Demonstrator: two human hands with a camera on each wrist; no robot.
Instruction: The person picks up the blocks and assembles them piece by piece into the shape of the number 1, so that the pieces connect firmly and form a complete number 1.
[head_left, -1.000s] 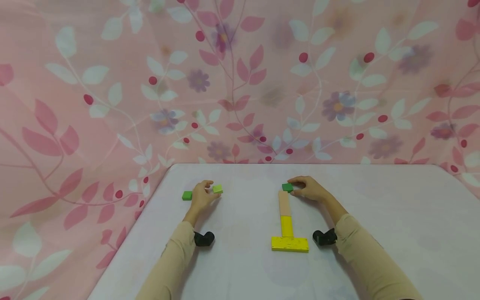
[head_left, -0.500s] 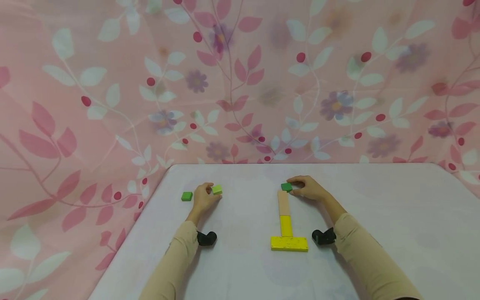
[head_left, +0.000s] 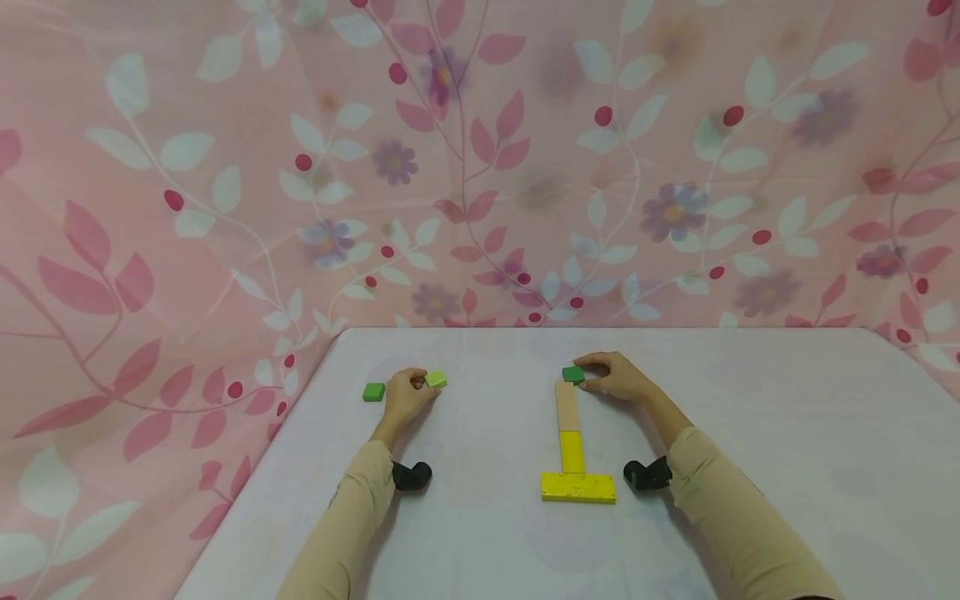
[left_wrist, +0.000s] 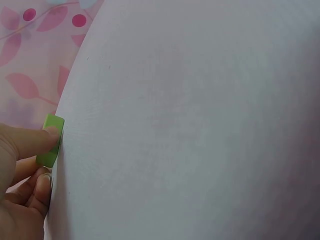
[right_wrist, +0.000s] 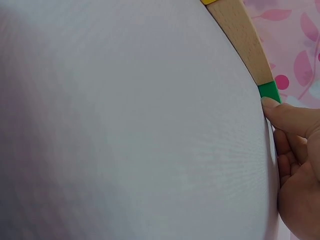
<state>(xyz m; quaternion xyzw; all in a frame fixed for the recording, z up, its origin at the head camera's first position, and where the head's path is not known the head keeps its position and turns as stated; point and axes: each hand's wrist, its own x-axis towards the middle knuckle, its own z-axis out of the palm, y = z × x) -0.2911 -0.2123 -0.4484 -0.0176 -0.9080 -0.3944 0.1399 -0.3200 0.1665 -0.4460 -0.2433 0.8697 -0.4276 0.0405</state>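
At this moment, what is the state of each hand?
Left hand: holding the light green block, pinched.
Right hand: holding the dark green block against the tan block.

In the left wrist view, the left hand is cut off by the left edge and covers the middle of the lime block. In the right wrist view, the right edge crops the right hand, which hides the lower end of the dark green block; at the top edge, only a corner of a yellow block shows. In the head view, the bottom edge cuts both sleeves, and the marks on the yellow bar are too small to tell.
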